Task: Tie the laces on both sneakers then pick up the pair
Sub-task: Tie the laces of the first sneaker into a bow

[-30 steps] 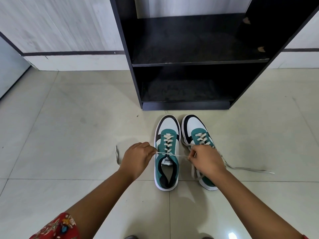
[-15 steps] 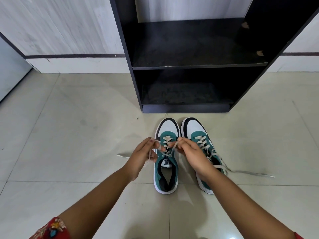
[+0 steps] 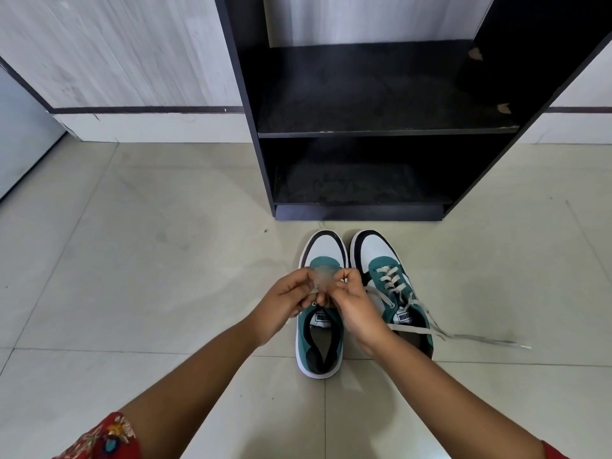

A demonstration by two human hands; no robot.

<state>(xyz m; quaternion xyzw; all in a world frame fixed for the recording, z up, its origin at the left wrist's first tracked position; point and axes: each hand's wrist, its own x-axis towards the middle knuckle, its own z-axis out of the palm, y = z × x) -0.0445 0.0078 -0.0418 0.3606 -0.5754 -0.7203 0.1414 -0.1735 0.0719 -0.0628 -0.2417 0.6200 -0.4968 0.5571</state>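
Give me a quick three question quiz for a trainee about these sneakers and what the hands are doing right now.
1. True or false: both hands, left hand and right hand, work over the left teal-and-white sneaker.
2. Whose pale lace trails loose across the beige tiled floor? A: right teal-and-white sneaker. B: the left one.
3. What stands just beyond the toes?

Key: 1 true. 2 A. 3 the black open shelf unit.

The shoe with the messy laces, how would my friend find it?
Find the tall black open shelf unit standing on the pale tiled floor. Just before its base sit two teal, white and black sneakers side by side. It is the right sneaker: no hands are over it, and its loose grey-white laces trail out across the tiles.
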